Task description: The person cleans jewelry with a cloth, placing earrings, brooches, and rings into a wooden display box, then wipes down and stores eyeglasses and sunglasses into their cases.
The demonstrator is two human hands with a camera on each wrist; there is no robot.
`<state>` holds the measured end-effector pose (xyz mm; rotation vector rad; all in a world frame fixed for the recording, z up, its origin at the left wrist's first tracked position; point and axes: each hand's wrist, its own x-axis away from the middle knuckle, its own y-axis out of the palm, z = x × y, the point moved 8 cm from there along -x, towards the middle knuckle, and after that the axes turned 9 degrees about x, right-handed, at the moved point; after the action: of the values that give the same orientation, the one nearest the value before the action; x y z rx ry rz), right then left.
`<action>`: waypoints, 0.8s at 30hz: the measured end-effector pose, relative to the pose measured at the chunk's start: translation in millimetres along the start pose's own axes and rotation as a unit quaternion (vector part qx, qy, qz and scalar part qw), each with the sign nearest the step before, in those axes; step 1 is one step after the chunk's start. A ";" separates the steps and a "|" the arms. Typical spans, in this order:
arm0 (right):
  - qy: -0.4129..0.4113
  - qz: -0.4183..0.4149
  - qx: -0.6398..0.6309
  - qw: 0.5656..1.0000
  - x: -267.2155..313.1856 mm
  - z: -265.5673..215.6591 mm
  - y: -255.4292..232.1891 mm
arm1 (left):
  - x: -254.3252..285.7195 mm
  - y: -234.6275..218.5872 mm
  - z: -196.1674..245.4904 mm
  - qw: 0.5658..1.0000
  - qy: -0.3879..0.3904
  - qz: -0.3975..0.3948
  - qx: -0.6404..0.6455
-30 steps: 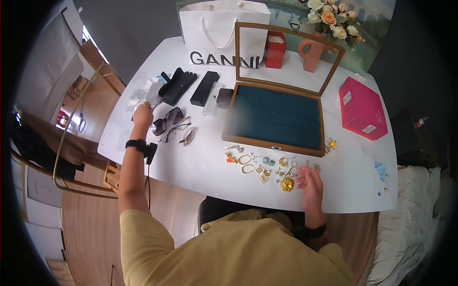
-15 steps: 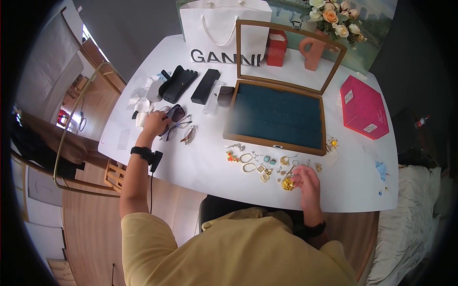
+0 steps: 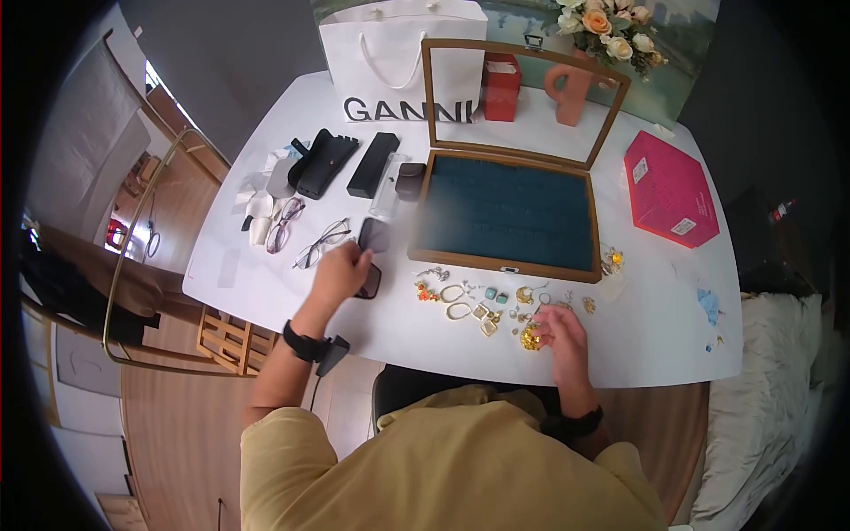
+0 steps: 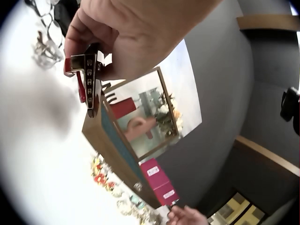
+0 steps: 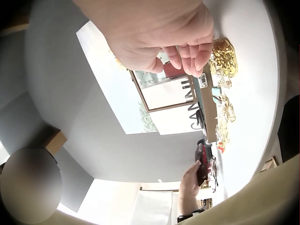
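My left hand (image 3: 341, 273) pinches a pair of dark sunglasses (image 3: 374, 236) and holds them above the table's left half. In the left wrist view, the metal-trimmed hinge and temple (image 4: 89, 84) poke out below the fingertips. Beside that hand lie clear eyeglasses (image 3: 322, 242) and purple-framed eyeglasses (image 3: 285, 225). Over at the front right, my right hand (image 3: 563, 336) has its fingers loosely bent, with nothing between them. Its fingertips are right by a round gold ornament (image 3: 529, 337). Bracelets (image 3: 458, 311), earrings and other small jewellery spread leftward from there.
A wooden display box (image 3: 496, 264) with dark teal lining stands with its glass lid raised. Left of it are a black glasses case (image 3: 326, 165), a long black box (image 3: 373, 165) and a small brown case (image 3: 410, 181). A pink box (image 3: 671, 189) sits right; a white paper bag (image 3: 403, 62) behind.
My left hand has come from the white scraps at the far left, picked up the sunglasses and carried them rightward. The right hand has barely shifted, staying by the gold ornament.
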<state>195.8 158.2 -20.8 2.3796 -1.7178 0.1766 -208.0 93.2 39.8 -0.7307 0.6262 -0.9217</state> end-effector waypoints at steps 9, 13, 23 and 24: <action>-0.029 0.035 -0.024 0.999 9.6 -0.7 -27.9 | 61.5 -0.6 71.1 0.955 0.184 0.229 -0.045; -0.074 0.111 0.052 0.990 3.0 22.7 -74.2 | 97.7 44.7 51.0 0.990 0.022 0.114 0.081; -0.218 0.200 0.400 0.867 23.4 -18.6 -75.3 | 107.3 69.1 52.9 0.992 0.084 0.088 0.015; -0.216 0.199 0.405 0.866 23.5 -19.6 -75.6 | 107.6 68.7 54.4 0.991 0.094 0.095 0.012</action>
<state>275.4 164.0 -3.7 2.6834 -2.7931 0.5620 -84.6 43.0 0.9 -0.5562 0.8353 -0.8262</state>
